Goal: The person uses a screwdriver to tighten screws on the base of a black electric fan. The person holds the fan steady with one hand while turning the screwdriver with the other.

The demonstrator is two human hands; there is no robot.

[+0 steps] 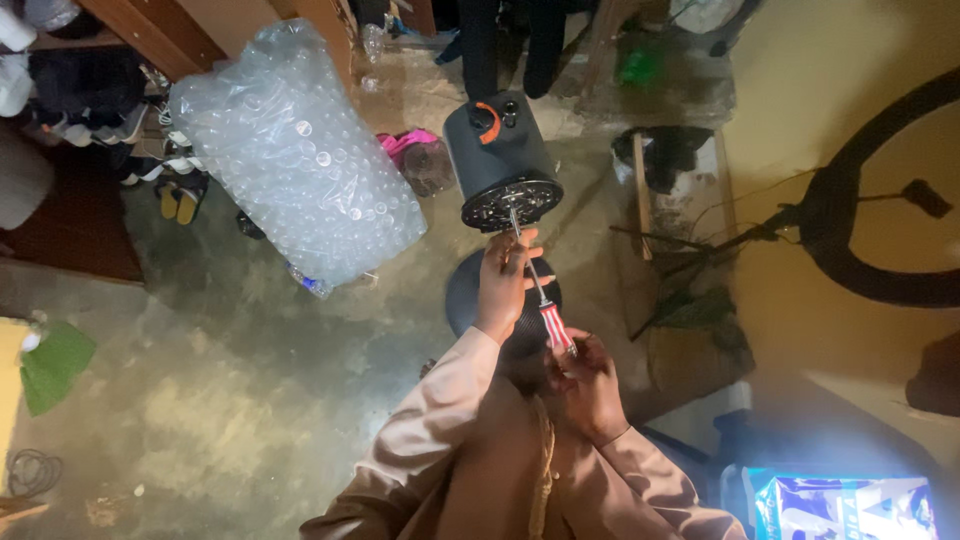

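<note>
A: The room has a stained concrete floor (250,400). A large clear bag of plastic bottles (295,150) leans near a wooden cabinet, with shoes beside it. A second person's dark legs (510,40) stand at the far side.

B: Where is the workpiece?

A: A dark cylindrical appliance housing (497,150) with an orange control on its side is held up ahead of the person, its round open underside facing back toward them. A black round base (470,290) sits on the floor beneath.

B: And the tool?

A: A screwdriver (535,280) with a red-and-white striped handle. Its long axis runs diagonally, tip up against the housing's underside, handle down toward the body.

B: Hand positions?

A: The left hand (505,280) is the nearer one to the housing, arm extended, fingers closed around the shaft just below the tip. The right hand (588,385) sits closer to the chest, fingers curled on the handle end. Both wrists are raised, sleeves of a tan garment drawn forward.
</note>
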